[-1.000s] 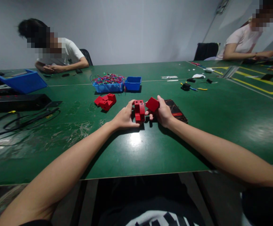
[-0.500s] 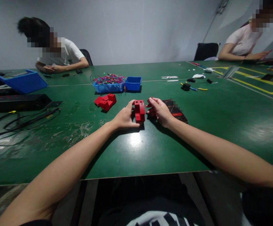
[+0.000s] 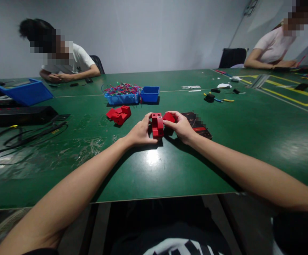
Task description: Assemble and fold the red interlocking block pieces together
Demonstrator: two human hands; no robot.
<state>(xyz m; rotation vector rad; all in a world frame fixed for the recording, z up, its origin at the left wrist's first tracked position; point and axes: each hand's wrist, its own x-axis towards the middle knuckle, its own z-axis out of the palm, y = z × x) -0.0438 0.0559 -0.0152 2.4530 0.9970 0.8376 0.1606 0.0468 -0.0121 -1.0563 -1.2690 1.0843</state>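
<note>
The light is dim and cool, seemingly from overhead. A hard white glare burns on the glossy green table [image 3: 132, 180] just nearer than the left hand [image 3: 141, 132] and right hand [image 3: 182, 128]; a broader, softer sheen spreads at far right, and crinkled film [image 3: 91, 148] at left catches small glints. Dark shadows lie under both forearms [image 3: 103, 161], and the space below the table sinks nearly to black. The grey wall [image 3: 148, 39] is unevenly lit. Wide-angle stretching enlarges the arms toward the lower corners. Fine detail is soft; blocky pixelation covers two heads and edges a dark box [image 3: 195, 124].
</note>
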